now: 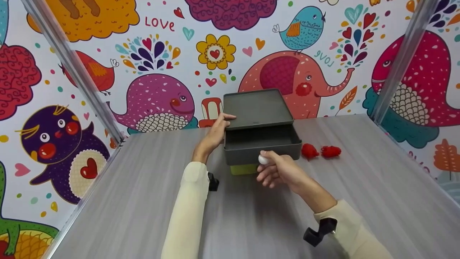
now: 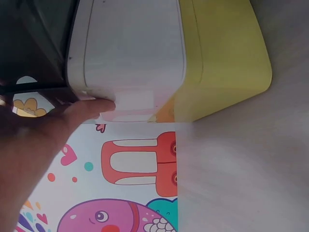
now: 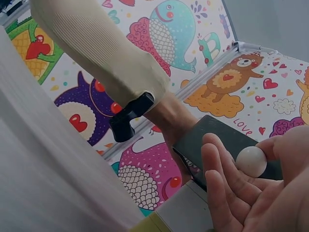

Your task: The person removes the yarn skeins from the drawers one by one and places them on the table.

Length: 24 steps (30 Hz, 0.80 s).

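Observation:
A dark grey box (image 1: 244, 155) sits on a yellow-green base (image 1: 240, 169), its lid (image 1: 257, 108) raised and leaning back. My left hand (image 1: 215, 133) grips the lid's left edge, fingertips over its face. In the left wrist view the left thumb (image 2: 89, 108) lies along the upper side of the box, which looks pale there; the other fingers are mostly hidden. My right hand (image 1: 284, 171) pinches a small white ball (image 3: 251, 162) between thumb and index finger, in front of the box's front wall. The other right fingers are loosely bent.
Two red, bumpy objects, one nearer (image 1: 309, 151) and one farther right (image 1: 331, 151), lie on the grey table (image 1: 143, 201) right of the box. A wall with cartoon animals (image 1: 161, 104) stands behind, with metal posts (image 1: 402, 72) at the corners.

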Available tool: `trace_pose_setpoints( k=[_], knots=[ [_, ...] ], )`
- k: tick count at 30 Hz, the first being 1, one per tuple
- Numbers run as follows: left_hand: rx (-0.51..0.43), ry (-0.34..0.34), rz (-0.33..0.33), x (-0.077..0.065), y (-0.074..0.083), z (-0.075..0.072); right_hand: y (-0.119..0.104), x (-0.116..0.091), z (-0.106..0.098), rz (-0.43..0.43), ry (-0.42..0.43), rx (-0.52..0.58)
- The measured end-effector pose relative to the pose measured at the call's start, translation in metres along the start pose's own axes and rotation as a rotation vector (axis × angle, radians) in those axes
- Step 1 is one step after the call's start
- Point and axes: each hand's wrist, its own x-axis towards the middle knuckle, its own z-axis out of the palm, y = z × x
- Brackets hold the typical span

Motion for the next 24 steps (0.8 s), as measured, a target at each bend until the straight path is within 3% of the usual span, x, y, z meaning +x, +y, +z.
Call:
trace_pose_setpoints(
  k=[8, 19, 24],
  knots=[
    [-0.005, 0.002, -0.033, -0.002, 0.0, -0.001, -0.002, 0.014, 0.0, 0.01, 0.065, 0.022],
    [-0.02, 0.004, -0.013, -0.001, -0.002, 0.001, -0.006, 0.031, -0.005, -0.012, 0.092, -0.011],
    [-0.071, -0.022, -0.056, -0.001, -0.001, 0.0, -0.009, 0.035, -0.007, -0.01, 0.101, -0.011]
  ],
)
